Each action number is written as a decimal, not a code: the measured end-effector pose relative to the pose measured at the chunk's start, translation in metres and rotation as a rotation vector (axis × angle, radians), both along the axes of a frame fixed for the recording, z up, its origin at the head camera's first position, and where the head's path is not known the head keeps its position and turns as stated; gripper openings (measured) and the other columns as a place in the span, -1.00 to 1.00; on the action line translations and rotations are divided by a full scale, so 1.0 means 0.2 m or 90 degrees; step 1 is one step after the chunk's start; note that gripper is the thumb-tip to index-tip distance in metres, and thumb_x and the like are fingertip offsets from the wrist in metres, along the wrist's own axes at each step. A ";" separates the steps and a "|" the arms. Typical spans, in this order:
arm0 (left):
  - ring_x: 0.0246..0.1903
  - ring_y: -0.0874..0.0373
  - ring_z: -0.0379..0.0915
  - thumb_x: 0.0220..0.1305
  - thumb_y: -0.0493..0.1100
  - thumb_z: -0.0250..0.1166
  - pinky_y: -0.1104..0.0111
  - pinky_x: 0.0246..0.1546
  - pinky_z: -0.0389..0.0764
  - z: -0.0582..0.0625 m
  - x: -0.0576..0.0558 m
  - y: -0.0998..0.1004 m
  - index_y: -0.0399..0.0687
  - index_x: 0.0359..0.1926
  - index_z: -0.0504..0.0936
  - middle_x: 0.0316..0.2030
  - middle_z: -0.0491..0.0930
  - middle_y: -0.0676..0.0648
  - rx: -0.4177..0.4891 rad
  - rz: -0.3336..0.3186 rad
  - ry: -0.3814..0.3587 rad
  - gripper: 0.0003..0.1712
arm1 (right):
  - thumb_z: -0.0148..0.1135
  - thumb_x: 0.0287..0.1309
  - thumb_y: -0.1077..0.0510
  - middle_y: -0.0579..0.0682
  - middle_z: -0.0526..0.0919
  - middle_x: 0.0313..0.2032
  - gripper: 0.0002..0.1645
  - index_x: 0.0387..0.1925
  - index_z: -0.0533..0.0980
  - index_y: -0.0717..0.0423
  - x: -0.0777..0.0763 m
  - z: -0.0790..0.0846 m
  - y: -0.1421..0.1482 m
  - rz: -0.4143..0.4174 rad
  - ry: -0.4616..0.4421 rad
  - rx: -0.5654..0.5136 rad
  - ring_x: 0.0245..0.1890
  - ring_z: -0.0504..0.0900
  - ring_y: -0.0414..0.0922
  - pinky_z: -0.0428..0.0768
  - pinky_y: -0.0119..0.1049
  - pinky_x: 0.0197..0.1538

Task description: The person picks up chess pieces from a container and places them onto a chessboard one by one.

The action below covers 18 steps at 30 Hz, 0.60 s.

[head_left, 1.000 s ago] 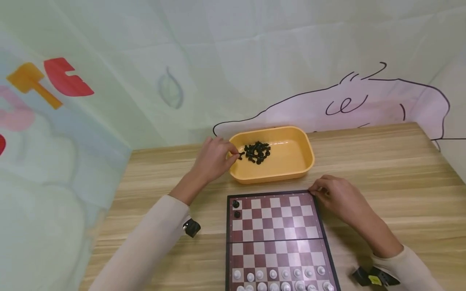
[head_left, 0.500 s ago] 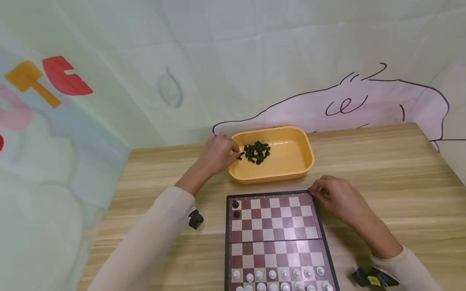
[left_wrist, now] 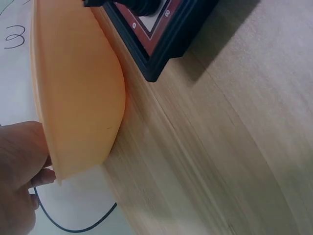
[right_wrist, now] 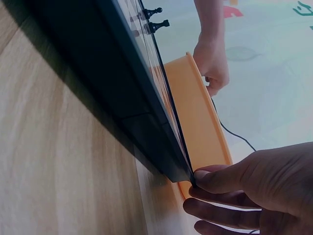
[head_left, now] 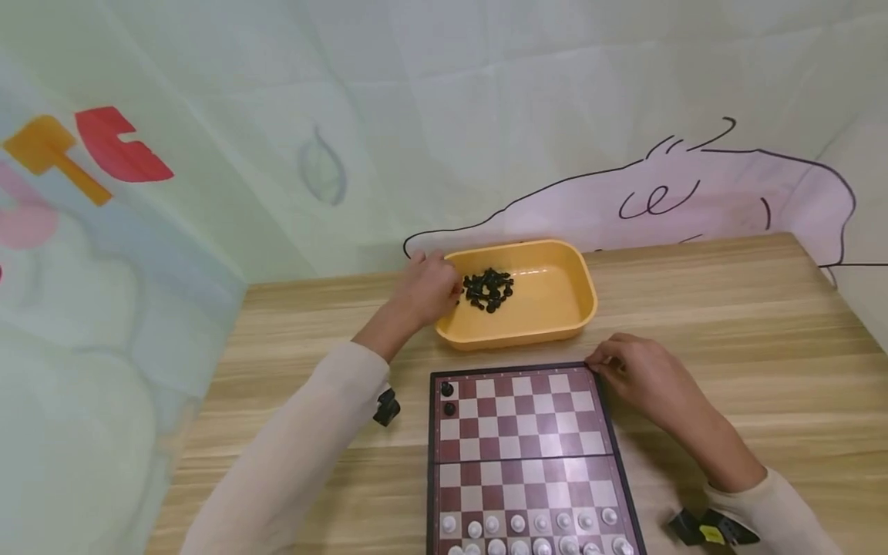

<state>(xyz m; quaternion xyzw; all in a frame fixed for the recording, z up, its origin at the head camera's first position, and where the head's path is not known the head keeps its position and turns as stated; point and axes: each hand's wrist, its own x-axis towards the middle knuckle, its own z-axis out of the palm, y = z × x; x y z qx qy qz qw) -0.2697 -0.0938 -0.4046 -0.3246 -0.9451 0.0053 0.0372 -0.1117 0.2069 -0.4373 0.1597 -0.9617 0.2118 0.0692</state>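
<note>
My left hand point(head_left: 432, 289) reaches over the left end of a yellow tray point(head_left: 555, 327), its fingers curled down beside a heap of small black chess pieces point(head_left: 489, 289). Its fingertips are hidden in the head view, so whether they pinch a piece cannot be seen. In the left wrist view this hand point(left_wrist: 19, 171) shows behind the tray's wall. With thumb and finger, my right hand point(right_wrist: 244, 191) pinches the far right corner of a folding chessboard point(head_left: 530, 424). On the board's far left corner stand two black pieces point(head_left: 449, 398); white pieces point(head_left: 517, 524) line its near side.
A wooden table point(head_left: 728, 324) carries the tray and the board, the tray just behind the board. A printed cloth backdrop point(head_left: 444, 139) rises along the table's back and left edges. Dark wrist devices point(head_left: 714, 530) sit on both sleeves.
My left hand has shifted slightly right and further over the tray, its fingertips passing out of sight. My right hand has stayed on the board's corner.
</note>
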 end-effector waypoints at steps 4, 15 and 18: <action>-0.30 0.15 0.19 0.10 -0.26 0.23 0.25 -0.25 0.13 -0.02 -0.01 0.04 0.15 -0.61 0.59 -0.55 0.47 0.19 -0.030 0.005 0.002 -0.77 | 0.36 -0.02 0.25 -0.18 0.62 -0.40 -0.86 -0.41 0.64 -0.07 0.00 -0.01 0.01 0.000 0.007 0.004 -0.41 0.54 -0.21 0.55 -0.22 -0.34; -0.33 0.10 0.14 0.23 -0.17 0.19 0.23 -0.26 0.09 -0.03 -0.03 0.08 0.14 -0.64 0.52 -0.50 0.43 0.13 -0.112 0.005 0.026 -0.71 | 0.36 -0.04 0.26 -0.18 0.61 -0.43 -0.86 -0.42 0.64 -0.05 -0.01 -0.02 0.02 0.005 0.020 0.012 -0.43 0.53 -0.21 0.54 -0.23 -0.35; -0.32 0.10 0.14 0.26 -0.14 0.18 0.24 -0.26 0.08 -0.04 -0.03 0.09 0.15 -0.65 0.50 -0.46 0.42 0.12 -0.141 0.004 0.022 -0.69 | 0.36 -0.05 0.27 -0.18 0.61 -0.43 -0.85 -0.42 0.64 -0.05 -0.01 -0.02 0.02 0.004 0.018 0.010 -0.43 0.53 -0.21 0.54 -0.24 -0.35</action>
